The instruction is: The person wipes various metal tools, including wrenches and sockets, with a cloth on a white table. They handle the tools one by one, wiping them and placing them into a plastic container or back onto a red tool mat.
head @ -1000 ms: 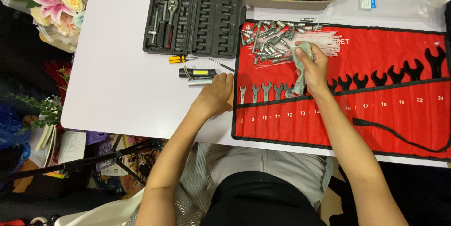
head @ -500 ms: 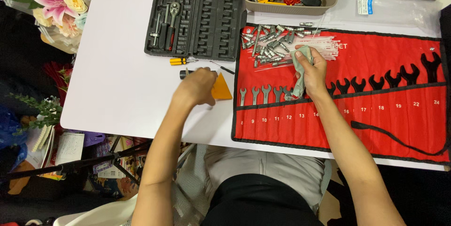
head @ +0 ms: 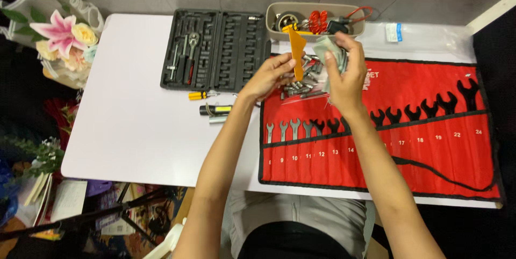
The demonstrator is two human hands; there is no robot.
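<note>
Forearms rose from the bottom edge toward the middle of a white table (head: 134,130). Nearest the person lay a red wrench roll (head: 408,167), its pockets holding a row of wrenches (head: 376,119) that grew larger toward the right; a black cord (head: 435,170) trailed across its lower part. Above the roll's left end both hands were raised clear of the surface. The left hand (head: 266,76) pinched the lower end of a flat orange tool (head: 296,54) between thumb and fingers, holding it upright with its wider end uppermost. The right hand (head: 344,73) was closed around a grey-green cloth (head: 329,54), just beside the orange tool and not touching it. Beneath the two hands a heap of loose metal sockets (head: 306,79) rested on the roll's upper left corner. Left of the roll lay a small yellow-handled screwdriver (head: 198,95) and a black flashlight (head: 215,110). Farther back stood an open black socket case (head: 215,49) and, to its right, a beige tray (head: 317,7) of mixed tools with red handles. At the far left corner a bag of flowers (head: 62,30) stood beside the table.
</note>
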